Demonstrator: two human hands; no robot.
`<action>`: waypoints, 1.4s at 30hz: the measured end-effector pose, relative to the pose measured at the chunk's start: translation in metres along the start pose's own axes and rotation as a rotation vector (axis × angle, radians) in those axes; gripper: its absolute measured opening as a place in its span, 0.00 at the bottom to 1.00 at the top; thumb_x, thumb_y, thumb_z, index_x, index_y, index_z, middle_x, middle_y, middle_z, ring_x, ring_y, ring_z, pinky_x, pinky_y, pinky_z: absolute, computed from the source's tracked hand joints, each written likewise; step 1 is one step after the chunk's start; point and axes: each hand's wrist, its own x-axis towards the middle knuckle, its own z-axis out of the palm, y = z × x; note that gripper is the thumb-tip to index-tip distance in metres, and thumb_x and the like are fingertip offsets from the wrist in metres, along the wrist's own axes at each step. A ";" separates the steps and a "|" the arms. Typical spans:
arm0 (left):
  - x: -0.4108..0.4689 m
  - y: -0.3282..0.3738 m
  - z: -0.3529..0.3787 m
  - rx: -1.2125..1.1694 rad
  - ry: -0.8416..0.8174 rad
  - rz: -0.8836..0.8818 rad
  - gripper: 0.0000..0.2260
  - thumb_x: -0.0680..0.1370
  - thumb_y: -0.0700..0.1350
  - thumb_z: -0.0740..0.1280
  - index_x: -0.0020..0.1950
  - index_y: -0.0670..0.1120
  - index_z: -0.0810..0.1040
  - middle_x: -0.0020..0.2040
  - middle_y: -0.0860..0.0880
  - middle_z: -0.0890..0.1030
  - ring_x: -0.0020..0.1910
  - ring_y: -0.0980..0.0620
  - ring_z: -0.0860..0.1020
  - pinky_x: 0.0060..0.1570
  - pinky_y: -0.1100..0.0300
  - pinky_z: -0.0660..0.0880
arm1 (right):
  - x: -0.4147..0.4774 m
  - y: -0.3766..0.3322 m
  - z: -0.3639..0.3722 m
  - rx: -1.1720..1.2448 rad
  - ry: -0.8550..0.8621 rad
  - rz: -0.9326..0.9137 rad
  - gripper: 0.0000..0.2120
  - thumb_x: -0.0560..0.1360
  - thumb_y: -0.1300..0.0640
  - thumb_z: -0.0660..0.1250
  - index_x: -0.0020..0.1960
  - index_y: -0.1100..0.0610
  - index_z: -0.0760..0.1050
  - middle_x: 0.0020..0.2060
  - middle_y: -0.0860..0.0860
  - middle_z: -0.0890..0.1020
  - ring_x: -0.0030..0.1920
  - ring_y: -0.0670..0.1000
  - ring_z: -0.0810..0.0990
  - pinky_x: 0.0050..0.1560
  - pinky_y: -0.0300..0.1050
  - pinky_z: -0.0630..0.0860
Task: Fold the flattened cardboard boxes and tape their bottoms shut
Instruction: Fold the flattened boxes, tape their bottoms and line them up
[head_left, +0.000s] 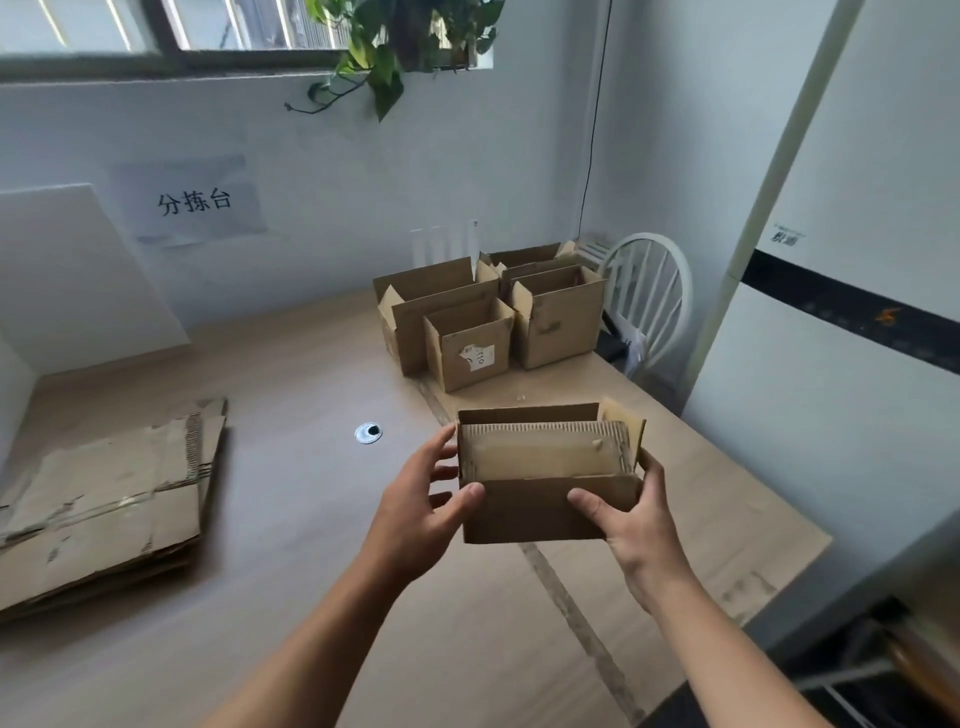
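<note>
You hold a small cardboard box (524, 512) in both hands over the near right part of the pale wooden worktop (311, 545), its open side turned up toward you. Your left hand (421, 512) has its grip clamped on the box's left end, with the thumb pressed on the front panel and the fingers reaching round the side wall. Your right hand (636, 525) clamps the right end the same way, thumb on the front panel and fingers wrapped behind the corner. Inside the box, a long flap with a bare corrugated edge lies across the opening, and a short flap stands up at the far right corner.

A stack of flattened cardboard boxes (104, 499) lies on the worktop's left side, well apart from your hands. At the far end of the worktop, a cluster of folded boxes (467, 345) stands upright and open-topped, touching one another; the nearest carries a torn white label. A round cable grommet (368, 433) sits in the worktop between the flat stack and the box you hold. A white spindle-back chair (649, 296) stands just beside the cluster, a paper sign (195, 200) hangs on the wall, and a trailing green plant (389, 57) droops from the window sill.
</note>
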 end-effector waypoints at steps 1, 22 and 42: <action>0.018 0.002 0.014 0.021 -0.007 -0.003 0.28 0.77 0.52 0.70 0.75 0.61 0.64 0.67 0.55 0.75 0.61 0.62 0.76 0.57 0.59 0.79 | 0.020 0.004 -0.011 0.009 0.010 0.004 0.52 0.49 0.30 0.80 0.69 0.36 0.62 0.63 0.46 0.77 0.61 0.49 0.78 0.65 0.55 0.76; 0.345 -0.055 0.181 1.014 -0.278 -0.159 0.21 0.81 0.57 0.62 0.73 0.54 0.69 0.69 0.54 0.72 0.67 0.52 0.70 0.63 0.59 0.71 | 0.435 0.111 -0.099 -0.177 -0.098 0.016 0.40 0.67 0.57 0.80 0.72 0.48 0.63 0.59 0.43 0.75 0.60 0.46 0.73 0.60 0.40 0.67; 0.307 -0.078 0.162 0.735 -0.198 -0.359 0.20 0.79 0.55 0.67 0.69 0.50 0.74 0.61 0.53 0.76 0.62 0.52 0.74 0.59 0.63 0.68 | 0.466 0.124 -0.083 -0.377 -0.111 0.071 0.40 0.73 0.52 0.76 0.78 0.51 0.59 0.75 0.48 0.67 0.75 0.50 0.64 0.72 0.47 0.63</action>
